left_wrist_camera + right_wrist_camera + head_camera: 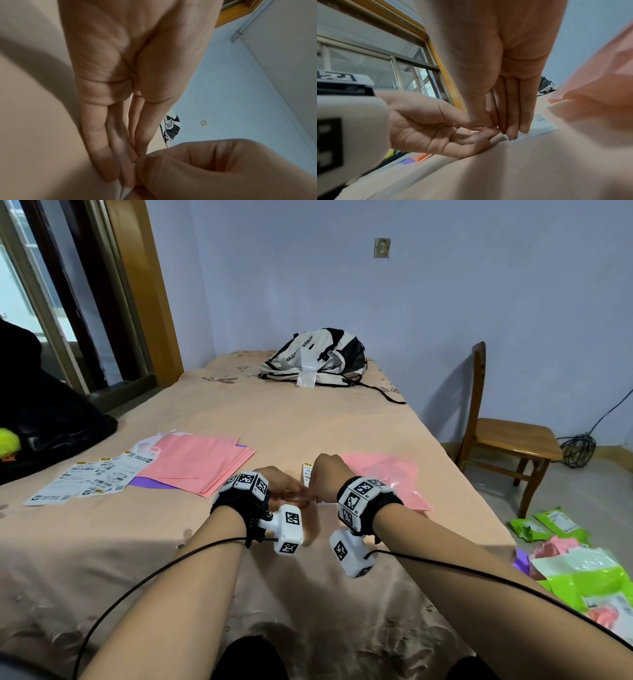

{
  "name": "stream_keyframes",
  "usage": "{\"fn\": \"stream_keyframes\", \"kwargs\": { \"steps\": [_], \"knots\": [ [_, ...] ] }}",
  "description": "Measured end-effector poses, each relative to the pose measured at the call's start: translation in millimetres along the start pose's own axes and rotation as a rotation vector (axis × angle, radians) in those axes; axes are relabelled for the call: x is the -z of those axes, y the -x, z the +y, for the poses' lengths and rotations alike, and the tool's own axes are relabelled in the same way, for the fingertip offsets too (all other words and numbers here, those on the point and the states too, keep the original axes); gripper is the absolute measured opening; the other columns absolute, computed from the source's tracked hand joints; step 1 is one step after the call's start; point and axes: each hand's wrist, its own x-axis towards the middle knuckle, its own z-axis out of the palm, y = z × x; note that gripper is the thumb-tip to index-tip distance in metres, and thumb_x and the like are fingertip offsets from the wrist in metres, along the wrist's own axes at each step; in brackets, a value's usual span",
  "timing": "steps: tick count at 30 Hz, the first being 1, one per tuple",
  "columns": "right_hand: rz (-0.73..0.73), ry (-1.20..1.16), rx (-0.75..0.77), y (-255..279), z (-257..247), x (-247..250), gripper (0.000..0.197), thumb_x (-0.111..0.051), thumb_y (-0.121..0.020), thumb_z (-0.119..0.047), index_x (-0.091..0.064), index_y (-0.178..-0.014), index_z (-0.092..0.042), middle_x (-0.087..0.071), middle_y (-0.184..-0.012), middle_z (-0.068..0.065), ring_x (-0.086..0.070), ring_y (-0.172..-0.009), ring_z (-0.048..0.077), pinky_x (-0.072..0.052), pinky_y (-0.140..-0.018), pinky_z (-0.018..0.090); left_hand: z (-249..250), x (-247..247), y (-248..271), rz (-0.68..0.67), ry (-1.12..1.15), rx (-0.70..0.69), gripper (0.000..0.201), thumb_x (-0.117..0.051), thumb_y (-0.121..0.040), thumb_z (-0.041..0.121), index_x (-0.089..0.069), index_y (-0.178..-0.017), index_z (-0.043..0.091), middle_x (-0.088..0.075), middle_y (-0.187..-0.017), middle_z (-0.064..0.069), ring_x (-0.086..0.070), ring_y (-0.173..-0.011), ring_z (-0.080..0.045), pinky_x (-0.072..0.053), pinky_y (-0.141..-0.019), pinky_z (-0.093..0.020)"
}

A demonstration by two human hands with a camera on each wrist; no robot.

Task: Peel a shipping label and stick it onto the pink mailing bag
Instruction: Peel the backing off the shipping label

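Note:
A white shipping label (307, 473) lies on the peach bedspread, mostly hidden behind my hands. The right wrist view shows its printed face (541, 124) flat, with the near corner lifted. My left hand (297, 495) pinches at that corner with thumb and forefinger (485, 127). My right hand (317, 497) points its fingers (511, 129) down onto the same corner, thumb pressed against them. A pink mailing bag (390, 477) lies just right of the label, partly under my right wrist. In the left wrist view a white edge of the label (126, 189) shows between both hands.
A stack of pink bags (198, 462) and several spare labels (89, 477) lie at the left. A backpack (315, 357) sits at the far end of the bed (308, 419). A wooden chair (507, 436) and green mailers (582, 573) are to the right, and a black bag (51, 419) is at the left.

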Motion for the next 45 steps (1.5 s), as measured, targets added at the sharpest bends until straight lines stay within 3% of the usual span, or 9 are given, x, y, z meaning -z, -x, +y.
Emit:
{"fn": "stream_keyframes", "kwargs": {
  "steps": [5, 10, 17, 22, 26, 32, 35, 39, 45],
  "knots": [
    [0.042, 0.026, 0.028, 2, 0, -2, 0.048, -0.079, -0.074, -0.028, -0.037, -0.053, -0.019, -0.054, -0.072, 0.01, -0.049, -0.068, 0.026, -0.026, -0.041, 0.021, -2, 5, -11, 0.023, -0.059, -0.012, 0.029, -0.073, -0.05, -0.009, -0.074, -0.079, -0.011, -0.068, -0.076, -0.022, -0.058, -0.078, -0.03, -0.044, -0.106, -0.047],
    [0.031, 0.066, 0.069, 0, -2, -10, 0.054, -0.079, -0.072, -0.039, -0.031, -0.057, -0.021, -0.058, -0.088, 0.016, -0.048, -0.073, 0.027, -0.035, -0.063, 0.027, 4, -4, 5, 0.03, -0.079, -0.02, 0.01, -0.058, -0.091, -0.002, -0.061, -0.083, 0.001, -0.072, -0.052, -0.003, -0.071, -0.055, -0.014, -0.06, -0.063, -0.025],
    [0.021, 0.115, 0.098, 5, -1, -6, 0.034, -0.076, -0.077, -0.036, -0.052, -0.085, -0.013, -0.061, -0.104, 0.018, -0.061, -0.094, 0.035, -0.04, -0.067, 0.029, 2, -2, 0, 0.029, -0.086, -0.014, 0.007, -0.058, -0.091, -0.002, -0.061, -0.086, 0.001, -0.072, -0.052, -0.004, -0.071, -0.051, -0.013, -0.058, -0.054, -0.022],
    [0.022, 0.092, 0.098, 5, 0, -6, 0.034, -0.076, -0.076, -0.038, -0.054, -0.084, -0.013, -0.063, -0.105, 0.02, -0.062, -0.097, 0.035, -0.039, -0.067, 0.029, 4, 0, 3, 0.023, -0.135, -0.006, 0.005, -0.065, -0.086, 0.0, -0.065, -0.081, 0.002, -0.072, -0.054, -0.004, -0.071, -0.055, -0.014, -0.059, -0.065, -0.024],
    [0.022, 0.049, 0.061, 10, 1, -1, 0.042, -0.079, -0.073, -0.04, -0.052, -0.079, -0.009, -0.061, -0.1, 0.019, -0.058, -0.088, 0.033, -0.037, -0.066, 0.028, 2, 7, -15, -0.061, -0.193, -0.019, 0.031, -0.084, -0.039, 0.0, -0.077, -0.069, 0.0, -0.072, -0.078, -0.014, -0.068, -0.086, -0.024, -0.053, -0.093, -0.037],
    [0.018, 0.014, 0.023, 12, 1, 2, 0.047, -0.079, -0.072, -0.043, -0.046, -0.067, -0.011, -0.062, -0.088, 0.018, -0.056, -0.078, 0.031, -0.037, -0.062, 0.028, 13, -4, 12, -0.035, -0.214, 0.005, 0.014, -0.057, -0.076, -0.008, -0.069, -0.073, -0.001, -0.066, -0.062, -0.014, -0.064, -0.058, -0.023, -0.048, -0.05, -0.024],
    [0.021, -0.018, 0.008, 12, 1, 4, 0.023, -0.071, -0.08, -0.024, -0.065, -0.083, -0.002, -0.069, -0.099, 0.024, -0.064, -0.085, 0.034, -0.04, -0.063, 0.028, 10, -2, 5, -0.019, -0.162, -0.007, 0.024, -0.053, -0.074, -0.01, -0.07, -0.06, 0.0, -0.065, -0.058, -0.016, -0.065, -0.056, -0.027, -0.048, -0.068, -0.029],
    [0.008, -0.022, 0.012, 13, 3, 7, 0.013, -0.07, -0.077, -0.011, -0.073, -0.085, -0.001, -0.074, -0.095, 0.021, -0.068, -0.088, 0.032, -0.039, -0.053, 0.025, 8, -4, 9, 0.013, -0.067, 0.022, 0.029, -0.056, -0.079, -0.017, -0.077, -0.063, -0.004, -0.075, -0.08, -0.025, -0.071, -0.1, -0.035, -0.048, -0.104, -0.041],
    [-0.003, -0.055, 0.005, 13, 2, 6, 0.011, -0.073, -0.073, -0.013, -0.075, -0.077, -0.003, -0.075, -0.087, 0.02, -0.069, -0.084, 0.03, -0.043, -0.058, 0.026, 13, -7, 15, -0.085, -0.036, 0.048, 0.016, -0.071, -0.075, -0.015, -0.07, -0.088, -0.006, -0.075, -0.085, -0.024, -0.067, -0.106, -0.035, -0.046, -0.108, -0.04]
  ]
}}
